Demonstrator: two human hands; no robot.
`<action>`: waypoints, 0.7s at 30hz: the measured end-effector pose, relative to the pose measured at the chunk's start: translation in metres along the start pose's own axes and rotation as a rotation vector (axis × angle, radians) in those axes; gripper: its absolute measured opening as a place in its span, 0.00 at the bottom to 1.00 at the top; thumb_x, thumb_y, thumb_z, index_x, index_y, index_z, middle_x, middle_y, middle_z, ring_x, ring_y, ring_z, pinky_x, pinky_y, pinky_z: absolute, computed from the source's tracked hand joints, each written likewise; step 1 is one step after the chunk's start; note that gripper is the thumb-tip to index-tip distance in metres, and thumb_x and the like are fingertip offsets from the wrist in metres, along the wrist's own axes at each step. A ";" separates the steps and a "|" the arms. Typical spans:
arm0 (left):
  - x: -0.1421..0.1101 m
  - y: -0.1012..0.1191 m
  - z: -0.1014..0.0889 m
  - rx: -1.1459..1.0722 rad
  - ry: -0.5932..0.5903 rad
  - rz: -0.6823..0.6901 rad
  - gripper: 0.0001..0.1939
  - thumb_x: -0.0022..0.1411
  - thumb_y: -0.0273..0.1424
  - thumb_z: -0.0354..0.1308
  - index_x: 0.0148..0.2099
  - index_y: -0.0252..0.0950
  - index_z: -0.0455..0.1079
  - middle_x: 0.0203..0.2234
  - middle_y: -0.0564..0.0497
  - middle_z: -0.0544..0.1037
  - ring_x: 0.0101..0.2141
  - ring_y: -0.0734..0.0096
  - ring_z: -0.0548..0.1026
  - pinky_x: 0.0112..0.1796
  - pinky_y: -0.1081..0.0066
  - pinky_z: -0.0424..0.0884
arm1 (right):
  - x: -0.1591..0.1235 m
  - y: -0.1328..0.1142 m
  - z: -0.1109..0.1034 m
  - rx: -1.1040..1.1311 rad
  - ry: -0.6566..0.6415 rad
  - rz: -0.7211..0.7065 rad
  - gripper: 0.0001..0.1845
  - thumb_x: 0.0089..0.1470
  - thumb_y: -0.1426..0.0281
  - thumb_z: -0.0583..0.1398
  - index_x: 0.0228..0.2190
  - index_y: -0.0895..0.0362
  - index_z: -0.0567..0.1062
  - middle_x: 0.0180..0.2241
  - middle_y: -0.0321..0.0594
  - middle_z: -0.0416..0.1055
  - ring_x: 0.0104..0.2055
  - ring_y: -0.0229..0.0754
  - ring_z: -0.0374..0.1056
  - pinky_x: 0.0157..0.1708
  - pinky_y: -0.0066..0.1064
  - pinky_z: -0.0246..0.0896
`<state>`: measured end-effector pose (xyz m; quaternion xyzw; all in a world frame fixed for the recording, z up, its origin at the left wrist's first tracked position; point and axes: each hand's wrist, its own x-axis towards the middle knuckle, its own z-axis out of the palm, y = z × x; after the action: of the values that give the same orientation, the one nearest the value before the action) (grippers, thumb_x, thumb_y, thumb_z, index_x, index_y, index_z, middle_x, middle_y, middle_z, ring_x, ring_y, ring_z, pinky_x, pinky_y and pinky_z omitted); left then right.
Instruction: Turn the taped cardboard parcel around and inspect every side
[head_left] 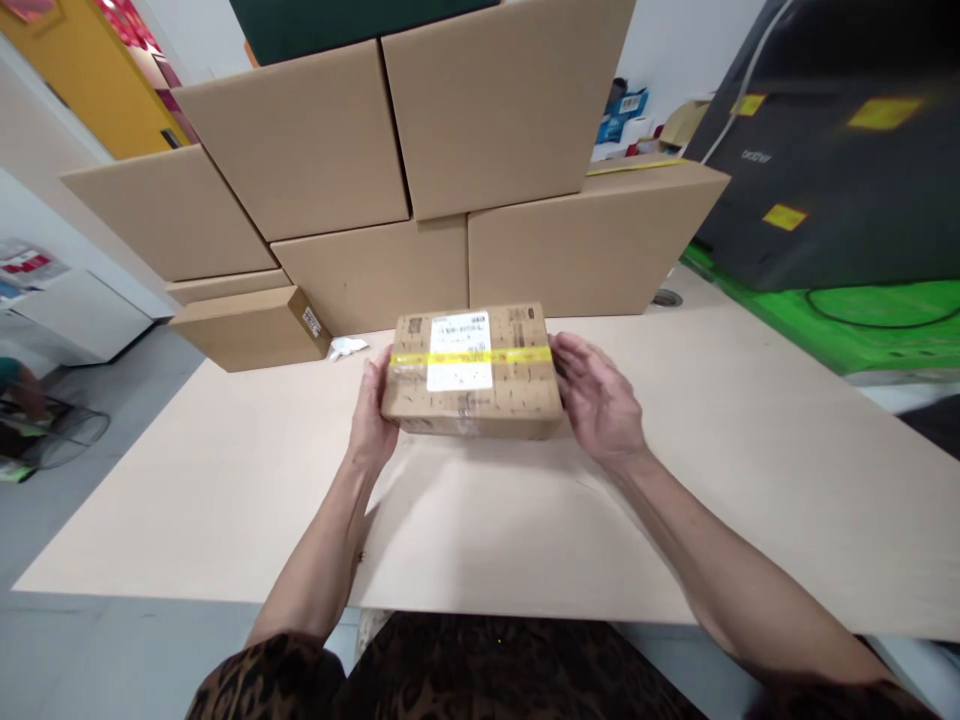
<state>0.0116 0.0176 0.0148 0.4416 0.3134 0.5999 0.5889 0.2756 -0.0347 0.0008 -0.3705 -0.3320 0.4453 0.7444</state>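
Observation:
A taped cardboard box (517, 390) is between my two hands over the middle of the table, its top tipped towards me. On the top are a white printed label (460, 375) and a strip of yellow tape (525, 355). My left hand (373, 415) grips the box's left side, with the thumb along the edge and the other fingers mostly hidden behind and under it. At the right side is my right hand (600, 400), its fingers curved against the box end and partly in shadow. Whether the box's underside touches the table I cannot tell.
Large plain cartons (495, 110) are stacked along the table's (225, 500) back edge. A smaller flat carton (247, 330) lies at the back left, beside crumpled white paper (349, 346). A dark machine (840, 190) stands over a green surface (862, 325) to the right.

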 end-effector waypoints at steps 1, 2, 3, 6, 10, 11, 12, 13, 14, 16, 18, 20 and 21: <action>0.000 -0.001 0.000 0.021 0.001 -0.043 0.29 0.63 0.55 0.67 0.58 0.42 0.79 0.60 0.46 0.82 0.67 0.47 0.73 0.65 0.52 0.71 | 0.000 0.001 0.000 -0.018 -0.007 0.045 0.15 0.57 0.54 0.67 0.44 0.46 0.85 0.53 0.38 0.83 0.65 0.53 0.73 0.69 0.53 0.64; -0.001 -0.002 -0.001 0.042 0.006 -0.072 0.29 0.62 0.52 0.70 0.59 0.42 0.77 0.61 0.46 0.82 0.67 0.47 0.73 0.66 0.51 0.71 | 0.000 0.001 0.000 -0.031 -0.013 0.075 0.15 0.57 0.55 0.67 0.44 0.45 0.85 0.54 0.38 0.83 0.65 0.54 0.73 0.70 0.54 0.63; -0.001 -0.002 -0.001 0.057 0.016 -0.075 0.30 0.60 0.49 0.73 0.60 0.43 0.76 0.62 0.46 0.81 0.67 0.47 0.73 0.66 0.51 0.70 | 0.000 0.002 0.001 -0.033 -0.019 0.077 0.16 0.57 0.55 0.67 0.44 0.46 0.85 0.54 0.38 0.83 0.64 0.54 0.73 0.70 0.55 0.63; -0.001 -0.001 -0.002 0.057 0.014 0.018 0.28 0.62 0.51 0.71 0.60 0.45 0.77 0.65 0.48 0.78 0.69 0.48 0.71 0.67 0.51 0.69 | 0.000 0.001 0.001 0.013 -0.008 -0.027 0.15 0.57 0.54 0.66 0.44 0.45 0.85 0.54 0.37 0.83 0.64 0.53 0.74 0.71 0.54 0.62; -0.002 0.005 -0.002 0.081 -0.102 0.034 0.29 0.66 0.56 0.64 0.61 0.46 0.77 0.66 0.47 0.76 0.71 0.45 0.66 0.68 0.47 0.67 | -0.001 0.000 0.004 0.020 -0.012 -0.037 0.16 0.58 0.56 0.65 0.47 0.44 0.84 0.54 0.37 0.83 0.65 0.52 0.72 0.72 0.54 0.61; -0.002 0.006 -0.002 0.101 -0.127 0.029 0.29 0.66 0.55 0.64 0.62 0.46 0.77 0.66 0.47 0.77 0.71 0.45 0.66 0.68 0.46 0.66 | -0.001 0.000 0.005 0.012 -0.023 -0.021 0.16 0.58 0.57 0.66 0.48 0.44 0.83 0.54 0.37 0.83 0.65 0.52 0.73 0.72 0.55 0.61; -0.003 0.006 -0.001 0.114 -0.140 0.039 0.29 0.66 0.55 0.64 0.63 0.47 0.76 0.66 0.48 0.77 0.71 0.46 0.66 0.68 0.46 0.66 | -0.001 -0.001 0.005 0.009 -0.034 -0.017 0.17 0.58 0.57 0.66 0.48 0.44 0.83 0.54 0.37 0.83 0.65 0.52 0.73 0.72 0.55 0.61; -0.003 0.007 -0.002 0.116 -0.137 0.070 0.29 0.66 0.54 0.65 0.63 0.48 0.76 0.65 0.48 0.77 0.71 0.47 0.67 0.69 0.47 0.65 | -0.002 -0.002 0.006 0.016 -0.044 -0.027 0.17 0.58 0.57 0.66 0.48 0.44 0.83 0.54 0.37 0.83 0.64 0.51 0.73 0.71 0.54 0.61; -0.003 0.008 -0.002 0.106 -0.121 0.116 0.28 0.66 0.54 0.64 0.63 0.48 0.77 0.65 0.48 0.78 0.71 0.47 0.67 0.69 0.48 0.65 | -0.002 -0.003 0.006 0.030 -0.049 -0.046 0.17 0.58 0.57 0.65 0.48 0.44 0.84 0.54 0.37 0.83 0.64 0.51 0.73 0.71 0.53 0.62; -0.001 0.009 -0.003 0.072 -0.078 0.206 0.27 0.66 0.56 0.63 0.59 0.48 0.79 0.63 0.48 0.79 0.70 0.48 0.67 0.69 0.50 0.65 | -0.003 -0.005 0.006 0.060 -0.050 -0.080 0.16 0.58 0.56 0.65 0.47 0.44 0.84 0.53 0.36 0.83 0.62 0.50 0.74 0.70 0.50 0.63; 0.001 0.009 -0.005 0.064 -0.059 0.231 0.27 0.67 0.57 0.62 0.57 0.46 0.81 0.64 0.48 0.79 0.71 0.49 0.67 0.70 0.51 0.63 | -0.003 -0.006 0.006 0.063 -0.049 -0.073 0.15 0.58 0.55 0.64 0.45 0.44 0.85 0.52 0.36 0.83 0.62 0.50 0.74 0.69 0.49 0.65; 0.004 0.008 -0.006 0.084 -0.057 0.197 0.27 0.67 0.56 0.62 0.57 0.46 0.81 0.64 0.48 0.78 0.71 0.50 0.66 0.71 0.52 0.61 | -0.003 -0.004 0.006 0.034 -0.060 -0.029 0.15 0.58 0.56 0.64 0.45 0.44 0.85 0.53 0.38 0.83 0.61 0.50 0.74 0.68 0.51 0.65; 0.006 0.007 -0.007 0.091 -0.051 0.182 0.26 0.66 0.55 0.63 0.58 0.46 0.81 0.65 0.48 0.78 0.71 0.51 0.67 0.71 0.53 0.60 | -0.003 -0.003 0.006 0.022 -0.065 -0.015 0.15 0.58 0.56 0.65 0.45 0.44 0.85 0.53 0.38 0.82 0.61 0.51 0.74 0.68 0.51 0.65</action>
<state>0.0029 0.0234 0.0191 0.5097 0.2840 0.6245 0.5192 0.2707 -0.0367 0.0055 -0.3451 -0.3539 0.4554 0.7405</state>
